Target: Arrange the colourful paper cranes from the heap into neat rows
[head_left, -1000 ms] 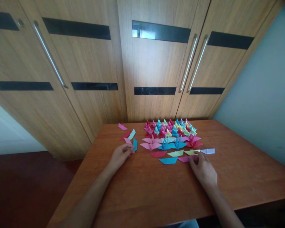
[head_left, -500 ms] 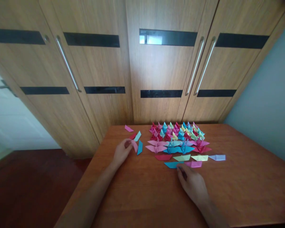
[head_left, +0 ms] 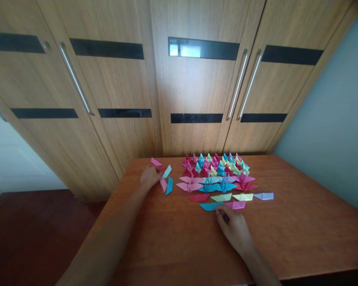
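Observation:
At the left of the table, my left hand has its fingers closed at a red folded paper piece, part of which they hide. Around it lie a pink piece, a blue piece, a pale green piece and another pink piece. My right hand rests low in the middle, thumb and fingers pinched at the right end of a blue folded paper piece. A magenta folded piece lies just beyond those fingers.
Several folded paper cranes stand in close rows at the back of the table. In front of them is a row of red, green, yellow and lilac pieces. A wooden wardrobe rises behind.
My left hand has let go of the pink piece, which now lies flat, and moved back to the red one. My right hand stays at the blue piece. The view has turned slightly right.

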The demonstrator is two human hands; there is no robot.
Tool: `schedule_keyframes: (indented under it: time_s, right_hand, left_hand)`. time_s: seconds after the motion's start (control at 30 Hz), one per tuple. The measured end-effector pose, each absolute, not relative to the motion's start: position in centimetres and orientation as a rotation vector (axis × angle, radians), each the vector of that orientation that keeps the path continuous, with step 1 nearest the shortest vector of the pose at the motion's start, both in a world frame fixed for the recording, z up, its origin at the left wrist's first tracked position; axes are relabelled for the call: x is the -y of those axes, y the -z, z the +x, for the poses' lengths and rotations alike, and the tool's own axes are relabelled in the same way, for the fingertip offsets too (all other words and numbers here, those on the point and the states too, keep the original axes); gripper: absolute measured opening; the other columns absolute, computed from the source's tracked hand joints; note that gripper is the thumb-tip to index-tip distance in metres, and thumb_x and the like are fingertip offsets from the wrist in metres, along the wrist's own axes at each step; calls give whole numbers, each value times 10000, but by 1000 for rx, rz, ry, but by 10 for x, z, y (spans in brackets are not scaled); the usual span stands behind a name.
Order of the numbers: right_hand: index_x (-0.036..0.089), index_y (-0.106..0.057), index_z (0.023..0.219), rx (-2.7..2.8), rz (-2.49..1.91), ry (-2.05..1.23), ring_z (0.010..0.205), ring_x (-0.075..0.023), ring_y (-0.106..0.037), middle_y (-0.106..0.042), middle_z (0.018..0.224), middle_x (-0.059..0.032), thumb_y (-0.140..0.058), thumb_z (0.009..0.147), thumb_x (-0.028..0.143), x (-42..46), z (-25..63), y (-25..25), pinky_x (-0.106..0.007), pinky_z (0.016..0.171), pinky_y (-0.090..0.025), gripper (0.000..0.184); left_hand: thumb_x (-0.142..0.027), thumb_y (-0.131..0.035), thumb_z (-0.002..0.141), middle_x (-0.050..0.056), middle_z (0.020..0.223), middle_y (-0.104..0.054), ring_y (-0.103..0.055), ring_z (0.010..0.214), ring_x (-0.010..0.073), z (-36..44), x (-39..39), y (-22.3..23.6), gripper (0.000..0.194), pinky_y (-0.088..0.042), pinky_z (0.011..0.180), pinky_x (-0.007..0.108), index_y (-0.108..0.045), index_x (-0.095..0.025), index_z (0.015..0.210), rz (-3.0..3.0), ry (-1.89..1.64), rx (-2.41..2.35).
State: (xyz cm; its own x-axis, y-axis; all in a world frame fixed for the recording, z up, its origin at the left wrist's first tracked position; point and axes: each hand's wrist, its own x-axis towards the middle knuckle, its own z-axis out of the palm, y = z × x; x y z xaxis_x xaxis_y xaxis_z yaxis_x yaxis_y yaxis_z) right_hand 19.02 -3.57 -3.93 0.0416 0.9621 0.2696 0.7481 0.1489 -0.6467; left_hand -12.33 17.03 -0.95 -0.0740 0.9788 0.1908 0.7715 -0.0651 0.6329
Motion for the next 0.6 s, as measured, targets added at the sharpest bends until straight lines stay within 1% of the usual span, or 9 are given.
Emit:
schedule_keyframes:
  time_s: [0.13,0.27,0.3,0.37,0.47,0.53,0.6]
  right_hand:
    - [212,-624,858,1753,-1618,-401,643,-177,-603,-653,722,-34,-379,882,379,37,189,37,-244,585,-430,298]
    - [217,-635,853,1753,-1601,-390,619,-166,-602,-657,713,-24,-395,878,358,36,189,37,-237,596,-436,279]
    - [217,-634,851,1757,-1601,-390,617,-165,-602,-655,709,-23,-398,878,357,36,189,37,-236,594,-433,275]
    - [216,-630,840,1764,-1607,-384,616,-167,-599,-650,697,-24,-394,882,364,36,189,38,-235,582,-426,282]
    - [216,-626,840,1775,-1622,-371,607,-168,-594,-644,679,-21,-389,885,373,36,189,38,-235,575,-419,288]
    - [218,-624,845,1778,-1629,-365,603,-164,-593,-643,678,-16,-390,885,368,36,189,38,-235,578,-416,280]
    - [219,-623,854,1783,-1633,-362,617,-165,-600,-649,691,-15,-389,886,363,36,188,38,-236,582,-414,277]
  left_hand:
    - [-355,-650,698,116,855,-651,-576,925,289,-121,-167,11,178,-384,711,308,-605,-184,682,1900,-874,-1972]
    - [-274,-613,733,82,800,-662,-603,827,253,-126,-155,11,80,-389,685,301,-601,-196,749,1921,-909,-1960]
    - [-250,-604,737,75,805,-666,-607,814,245,-127,-151,11,64,-394,687,299,-601,-199,775,1923,-931,-1944]
    - [-225,-590,743,65,865,-674,-611,834,228,-130,-144,8,91,-411,715,294,-600,-203,831,1926,-996,-1897]
    - [-256,-569,765,44,943,-675,-610,879,199,-130,-132,0,138,-433,768,278,-599,-204,890,1927,-1098,-1799]
    - [-311,-568,770,31,925,-674,-612,854,186,-123,-122,-4,165,-445,762,268,-605,-199,886,1904,-1167,-1721]
    - [-360,-586,757,22,864,-665,-610,787,176,-111,-109,-6,203,-453,720,263,-603,-190,865,1821,-1253,-1596]
